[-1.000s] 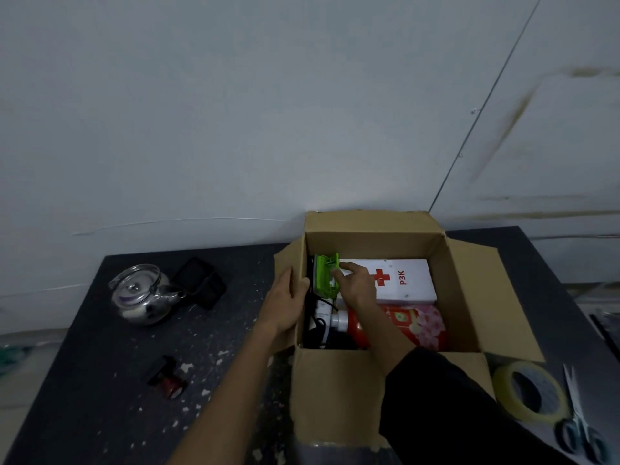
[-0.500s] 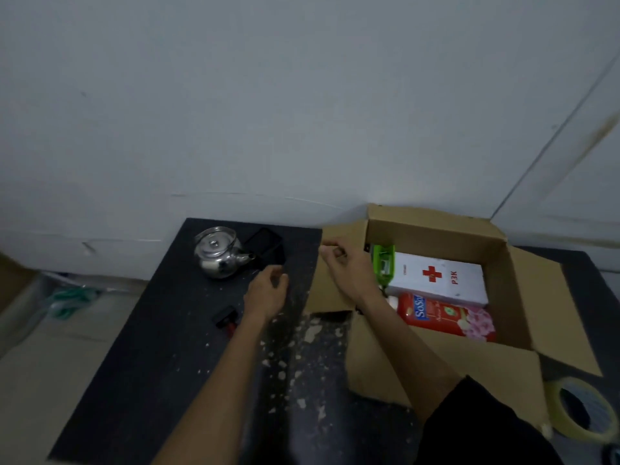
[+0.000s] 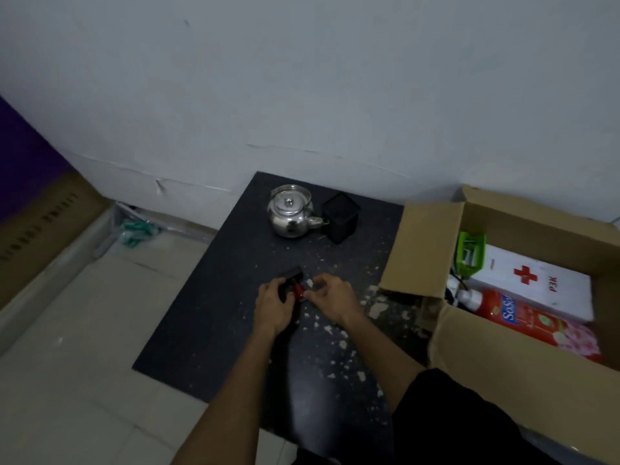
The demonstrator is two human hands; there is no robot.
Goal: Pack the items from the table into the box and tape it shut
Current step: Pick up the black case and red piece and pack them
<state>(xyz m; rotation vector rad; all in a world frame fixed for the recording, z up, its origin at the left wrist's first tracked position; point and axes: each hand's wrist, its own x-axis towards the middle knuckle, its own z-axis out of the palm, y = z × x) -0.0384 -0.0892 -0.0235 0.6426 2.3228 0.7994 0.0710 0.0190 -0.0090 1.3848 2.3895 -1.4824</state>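
Observation:
On the dark table [image 3: 208, 330] a small black and red object [image 3: 294, 286] lies between my two hands. My left hand [image 3: 273, 307] is curled around its left side, and my right hand [image 3: 332, 297] pinches its right end. The open cardboard box [image 3: 419, 250] stands at the right. Inside it are a green item [image 3: 471, 253], a white first-aid case with a red cross [image 3: 536, 280] and a red pouch with a white cap [image 3: 523, 320]. A steel kettle [image 3: 291, 211] and a black square container [image 3: 340, 217] stand at the table's far edge.
White flecks of debris are scattered over the table near the box. The table's left edge drops to a tiled floor [image 3: 67, 364]. A wall runs close behind the table. A crumpled green and white bag [image 3: 136, 229] lies on the floor by the wall.
My right hand left the box and came left to the small black and red object. My left hand reached forward onto the same object. The view swung left, so the tape roll and scissors dropped out of sight.

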